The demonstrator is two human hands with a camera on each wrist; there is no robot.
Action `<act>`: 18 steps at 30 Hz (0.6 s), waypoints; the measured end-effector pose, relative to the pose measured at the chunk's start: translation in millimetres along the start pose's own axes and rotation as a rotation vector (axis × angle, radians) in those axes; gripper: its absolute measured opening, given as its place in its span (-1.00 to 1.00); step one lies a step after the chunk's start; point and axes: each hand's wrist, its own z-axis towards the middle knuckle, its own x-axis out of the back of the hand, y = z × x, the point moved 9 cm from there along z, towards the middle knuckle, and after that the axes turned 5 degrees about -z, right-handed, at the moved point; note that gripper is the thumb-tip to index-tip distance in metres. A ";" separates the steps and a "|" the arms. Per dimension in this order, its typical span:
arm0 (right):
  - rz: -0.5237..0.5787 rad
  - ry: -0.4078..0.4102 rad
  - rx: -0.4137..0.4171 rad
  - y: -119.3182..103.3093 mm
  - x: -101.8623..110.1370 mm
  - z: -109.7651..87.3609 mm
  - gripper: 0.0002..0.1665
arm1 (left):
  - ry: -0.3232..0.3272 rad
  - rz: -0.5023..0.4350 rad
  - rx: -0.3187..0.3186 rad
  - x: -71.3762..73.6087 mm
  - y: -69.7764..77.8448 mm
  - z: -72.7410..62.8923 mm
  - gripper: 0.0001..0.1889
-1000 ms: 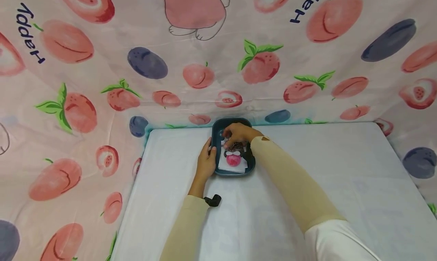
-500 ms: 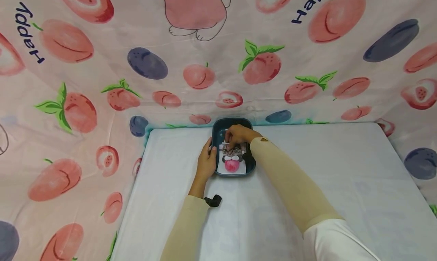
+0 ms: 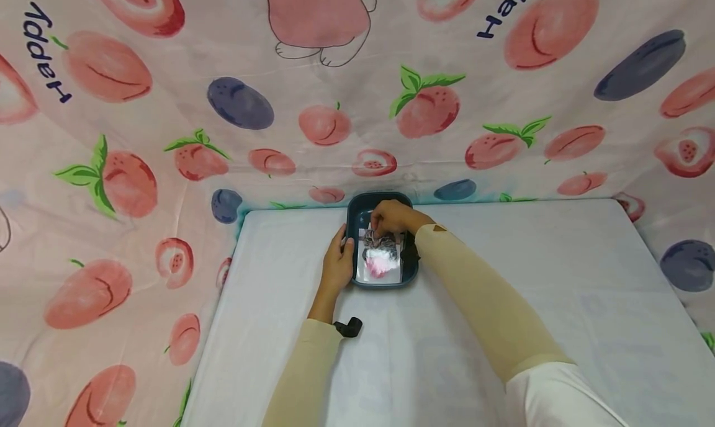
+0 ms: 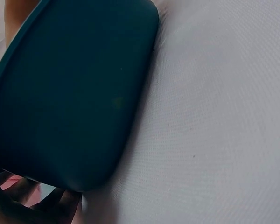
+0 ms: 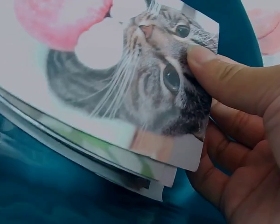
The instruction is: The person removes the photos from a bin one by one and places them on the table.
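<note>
Fruit-print cloth [image 3: 324,85] backs the table [image 3: 586,259] where our right fingers [image 5: 240,122] pinch cat-topped photos [image 5: 130,98] inside the tray [image 4: 74,93]; our left fingers [image 3: 337,241] touch its side, grip unclear.

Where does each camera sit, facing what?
Head: on the head, facing forward and down at the tray; left hand, right hand, sleeves show.
Left wrist: on that wrist, facing the tray's outside and table; fingers show.
Right wrist: on that wrist, facing the cat card; thumb and fingers show.
Head and right-wrist views share the cat card.
</note>
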 end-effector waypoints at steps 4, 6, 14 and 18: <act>0.012 0.039 0.026 0.5 4.3 -1.4 -0.92 | 0.001 0.023 0.015 0.0 -2.7 0.8 -0.43; 0.038 0.054 0.036 1.4 6.1 -3.0 -0.93 | 0.002 0.029 0.015 -0.1 -3.0 1.1 -0.42; 0.132 0.104 0.128 -1.7 22.7 -15.8 -0.91 | 0.008 0.033 -0.009 1.2 0.3 1.0 -0.42; 0.206 0.139 0.160 -1.4 36.4 -27.1 -0.87 | 0.008 0.043 -0.004 1.4 0.8 -0.3 -0.41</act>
